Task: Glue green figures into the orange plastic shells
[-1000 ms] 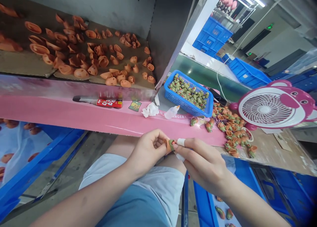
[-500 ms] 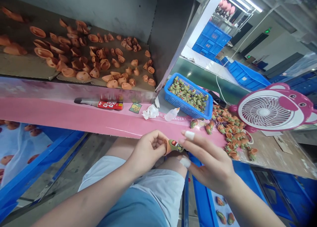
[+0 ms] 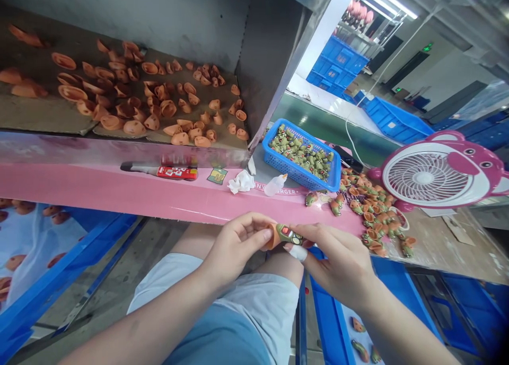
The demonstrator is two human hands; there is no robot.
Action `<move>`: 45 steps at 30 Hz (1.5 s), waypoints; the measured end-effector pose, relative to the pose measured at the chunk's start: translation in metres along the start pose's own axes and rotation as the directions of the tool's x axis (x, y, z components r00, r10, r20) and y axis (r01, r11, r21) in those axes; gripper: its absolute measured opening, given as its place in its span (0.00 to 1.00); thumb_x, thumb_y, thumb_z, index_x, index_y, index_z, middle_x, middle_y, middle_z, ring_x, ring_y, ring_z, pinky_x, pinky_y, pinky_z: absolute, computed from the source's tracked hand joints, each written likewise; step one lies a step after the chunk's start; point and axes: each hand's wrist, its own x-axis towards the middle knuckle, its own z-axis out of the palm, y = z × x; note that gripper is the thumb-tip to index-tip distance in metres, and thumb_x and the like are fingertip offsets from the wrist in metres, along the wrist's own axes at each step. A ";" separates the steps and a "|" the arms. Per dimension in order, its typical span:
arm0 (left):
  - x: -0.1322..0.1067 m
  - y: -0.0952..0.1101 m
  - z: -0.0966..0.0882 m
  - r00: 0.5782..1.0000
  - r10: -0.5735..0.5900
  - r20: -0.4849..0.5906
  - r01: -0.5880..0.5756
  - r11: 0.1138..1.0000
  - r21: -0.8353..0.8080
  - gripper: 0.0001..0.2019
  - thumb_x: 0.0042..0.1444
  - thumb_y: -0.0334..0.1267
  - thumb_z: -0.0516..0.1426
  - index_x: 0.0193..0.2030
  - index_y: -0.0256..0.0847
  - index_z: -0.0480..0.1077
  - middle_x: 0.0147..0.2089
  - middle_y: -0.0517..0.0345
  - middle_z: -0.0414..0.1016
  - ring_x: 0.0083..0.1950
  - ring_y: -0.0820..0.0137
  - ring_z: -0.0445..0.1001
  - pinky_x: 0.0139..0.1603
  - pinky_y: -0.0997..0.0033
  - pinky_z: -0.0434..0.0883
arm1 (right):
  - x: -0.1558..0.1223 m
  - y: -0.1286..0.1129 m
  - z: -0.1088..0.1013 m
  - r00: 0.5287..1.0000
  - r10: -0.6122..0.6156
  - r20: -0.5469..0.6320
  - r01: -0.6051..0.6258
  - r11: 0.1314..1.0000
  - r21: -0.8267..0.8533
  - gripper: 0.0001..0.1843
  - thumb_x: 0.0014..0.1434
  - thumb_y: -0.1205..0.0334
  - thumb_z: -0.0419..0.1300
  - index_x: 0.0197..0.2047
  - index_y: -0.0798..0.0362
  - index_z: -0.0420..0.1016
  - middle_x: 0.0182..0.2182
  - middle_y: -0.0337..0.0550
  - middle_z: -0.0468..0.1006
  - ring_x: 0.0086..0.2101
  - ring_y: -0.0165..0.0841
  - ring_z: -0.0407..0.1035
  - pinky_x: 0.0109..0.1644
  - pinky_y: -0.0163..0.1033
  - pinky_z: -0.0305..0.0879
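A small orange-and-green moulded figure is held in a narrow pinching grip between the fingertips of the left hand and the right hand, just off the front edge of the pink desk. Loose moulded pieces are heaped near its right end.

Beyond the grip and up to the left, a grey metal panel stands at a slant, and past it a glossy green strip runs toward a white pillar with stacked blue plastic crates beside it. Farther back on the right, long strip lights shine along the ceiling, and a small green sign glows near a dark door in a pale wall. Below the grip and to the left, a bare concrete floor shows past a blue metal frame.
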 end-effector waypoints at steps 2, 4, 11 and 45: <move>-0.001 -0.001 0.000 1.000 -0.014 0.003 0.014 0.999 -0.031 0.05 0.49 0.34 0.57 0.34 0.36 0.68 0.27 0.61 0.69 0.29 0.75 0.67 0.31 0.76 0.64 | 0.000 -0.001 -0.001 1.000 -0.002 0.008 0.002 1.000 -0.007 0.10 0.54 0.66 0.56 0.41 0.54 0.66 0.26 0.40 0.73 0.26 0.27 0.68 0.29 0.31 0.63; -0.002 -0.001 0.000 1.000 -0.015 0.009 0.016 0.999 -0.039 0.06 0.49 0.34 0.57 0.34 0.36 0.68 0.28 0.60 0.70 0.30 0.75 0.67 0.32 0.76 0.64 | 0.000 -0.002 -0.002 1.000 -0.005 0.005 0.005 1.000 -0.008 0.09 0.53 0.66 0.56 0.40 0.54 0.66 0.26 0.40 0.73 0.26 0.27 0.68 0.29 0.31 0.63; -0.001 -0.001 0.000 1.000 0.009 -0.003 -0.009 0.999 0.033 0.07 0.52 0.39 0.54 0.34 0.37 0.68 0.29 0.60 0.70 0.31 0.74 0.67 0.33 0.76 0.63 | 0.000 -0.001 -0.002 1.000 0.016 -0.015 -0.015 1.000 0.019 0.10 0.52 0.67 0.57 0.40 0.54 0.66 0.26 0.38 0.73 0.26 0.27 0.68 0.30 0.30 0.63; -0.015 -0.002 0.015 0.956 0.293 0.004 -0.266 0.862 0.431 0.25 0.60 0.46 0.39 0.15 0.38 0.56 0.13 0.64 0.54 0.17 0.78 0.54 0.21 0.74 0.54 | 0.004 -0.032 0.016 0.979 -0.180 0.094 0.183 0.983 -0.023 0.20 0.58 0.58 0.39 0.18 0.53 0.58 0.14 0.39 0.59 0.18 0.29 0.50 0.21 0.35 0.47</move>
